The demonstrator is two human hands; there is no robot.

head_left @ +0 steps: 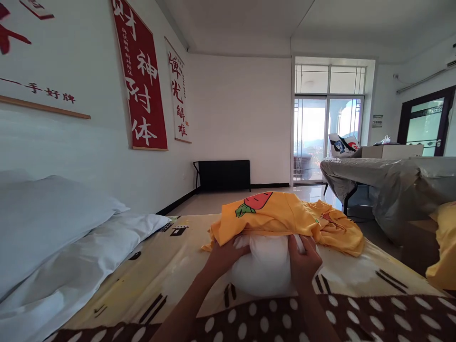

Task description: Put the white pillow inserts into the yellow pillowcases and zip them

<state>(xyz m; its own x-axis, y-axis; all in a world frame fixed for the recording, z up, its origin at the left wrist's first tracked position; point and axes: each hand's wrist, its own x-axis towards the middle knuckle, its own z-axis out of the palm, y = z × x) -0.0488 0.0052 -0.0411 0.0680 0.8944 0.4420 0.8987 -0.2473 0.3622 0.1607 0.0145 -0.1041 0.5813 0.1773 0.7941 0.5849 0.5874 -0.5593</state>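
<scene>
A white pillow [265, 270] lies on the bed in front of me, its far part inside a yellow pillowcase [281, 213] with a carrot print. My left hand [233, 249] grips the left side of the case's open edge, its fingers partly hidden under the cloth and against the pillow. On the right side, my right hand [306, 256] is closed on the same edge, thumb up, beside the pillow. The rest of the yellow cloth lies crumpled beyond my right hand.
White pillows [60, 223] rest along the wall at left. A patterned sheet [149, 266] and a brown dotted blanket [263, 323] cover the bed. More yellow cloth [443, 247] is at the right edge. Behind stands a plastic-covered table [384, 175] with boxes.
</scene>
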